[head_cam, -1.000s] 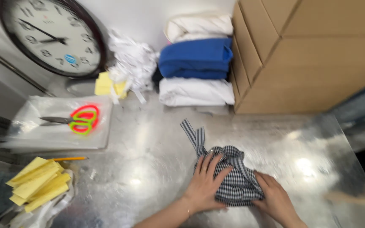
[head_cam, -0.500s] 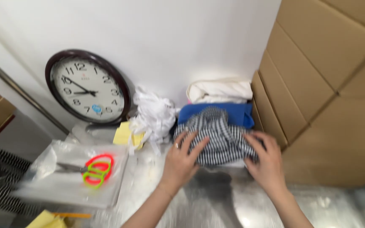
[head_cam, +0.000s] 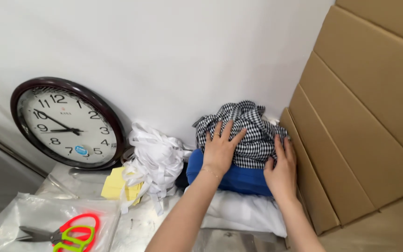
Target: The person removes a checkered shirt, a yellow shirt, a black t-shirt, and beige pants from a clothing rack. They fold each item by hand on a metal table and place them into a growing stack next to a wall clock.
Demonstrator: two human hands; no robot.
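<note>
A black-and-white checked cloth (head_cam: 250, 130) lies bunched on top of a stack of folded fabric against the white wall. Under it is a blue folded cloth (head_cam: 239, 179), and below that a white one (head_cam: 243, 212). My left hand (head_cam: 220, 149) lies flat on the checked cloth with fingers spread. My right hand (head_cam: 283, 170) presses against the right side of the checked cloth and the blue layer, next to the cardboard boxes (head_cam: 364, 126).
A round wall clock (head_cam: 66, 123) leans against the wall at left. Beside it lie a tangle of white ribbon (head_cam: 155, 161) and yellow paper pieces (head_cam: 117, 186). Red and green scissors (head_cam: 68, 231) rest on a clear plastic bag (head_cam: 33, 219).
The checked cloth was lifted off the metal table and carried to the fabric stack by the wall. Both hands moved with it and now press on it there.
</note>
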